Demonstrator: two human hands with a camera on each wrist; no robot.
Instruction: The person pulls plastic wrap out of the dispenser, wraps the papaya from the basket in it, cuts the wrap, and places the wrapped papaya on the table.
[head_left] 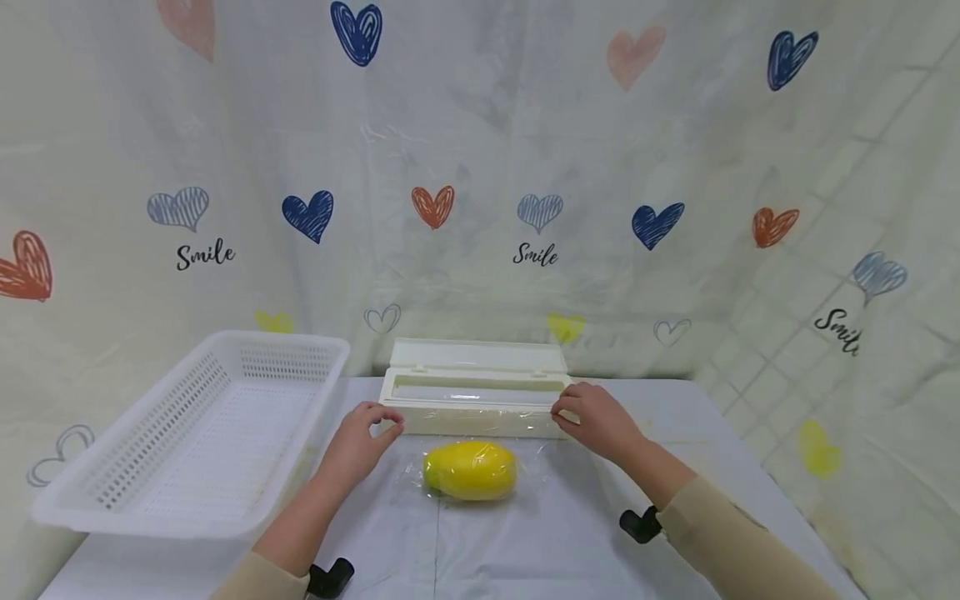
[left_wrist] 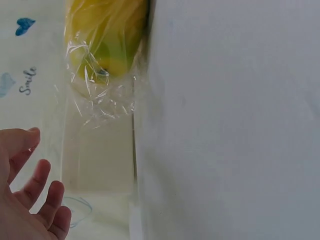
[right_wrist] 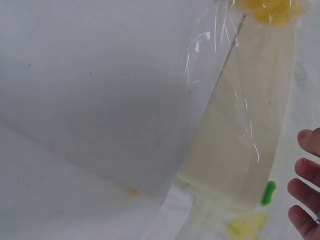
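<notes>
A yellow papaya-like fruit [head_left: 471, 472] with a greenish end lies on the table in front of a cream cling film dispenser [head_left: 450, 418]. Clear cling film [left_wrist: 107, 102] gathers in wrinkles around the fruit's green end and spreads along the box's front. At the dispenser's left front end, my left hand [head_left: 362, 442] pinches the film between thumb and index finger, its other fingers spread loosely. My right hand [head_left: 603, 423] pinches film at the right end in much the same way. Its index fingertip is hidden in the right wrist view.
A white perforated plastic basket [head_left: 296, 442] stands to the left on the white-covered table [head_left: 555, 550]. Behind the box, the dispenser's lid [head_left: 480, 357] is raised near a curtain [head_left: 465, 292] printed with hearts. Black wrist mounts sit below both forearms.
</notes>
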